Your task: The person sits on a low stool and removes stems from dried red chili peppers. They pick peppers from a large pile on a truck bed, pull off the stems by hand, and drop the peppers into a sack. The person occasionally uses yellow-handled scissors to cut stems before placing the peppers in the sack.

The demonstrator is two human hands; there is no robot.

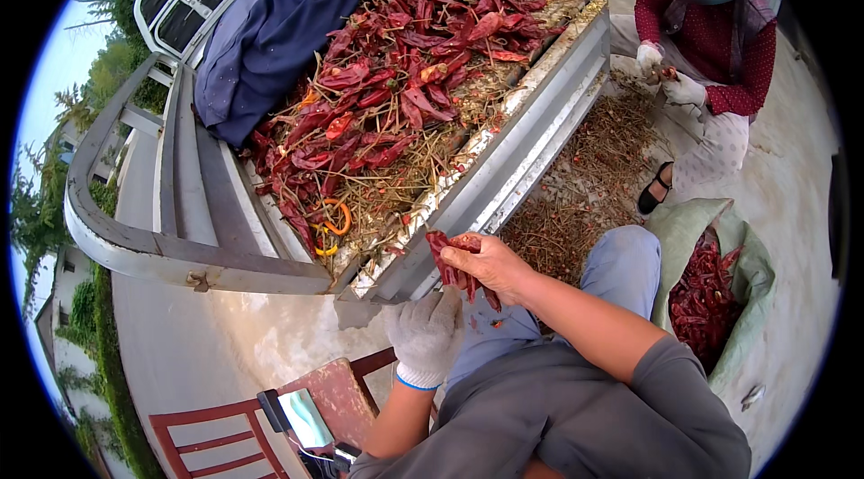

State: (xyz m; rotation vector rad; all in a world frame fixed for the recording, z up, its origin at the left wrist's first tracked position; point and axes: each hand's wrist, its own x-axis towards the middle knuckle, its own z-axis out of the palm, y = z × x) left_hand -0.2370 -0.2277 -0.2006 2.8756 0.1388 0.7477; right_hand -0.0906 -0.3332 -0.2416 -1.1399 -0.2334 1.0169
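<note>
My bare right hand (491,266) is closed around several dried red chili peppers (445,263), held over my lap beside the edge of the truck bed. Just below them is my left hand (426,330), in a white knitted glove with a blue cuff edge; its fingertips are near the lower ends of the peppers, and whether it grips anything is unclear. A large heap of dried red chilies (405,54) with stalks lies on the truck bed. Orange-handled scissors (343,217) lie at the near corner of the bed, partly among stalks.
A green woven sack (756,276) of red chilies stands right of my knee. Broken stalks (574,189) litter the ground. A co-worker with gloved hands (683,89) sits at upper right. Dark blue cloth (270,40) lies on the bed. A wooden chair (331,384) stands lower left.
</note>
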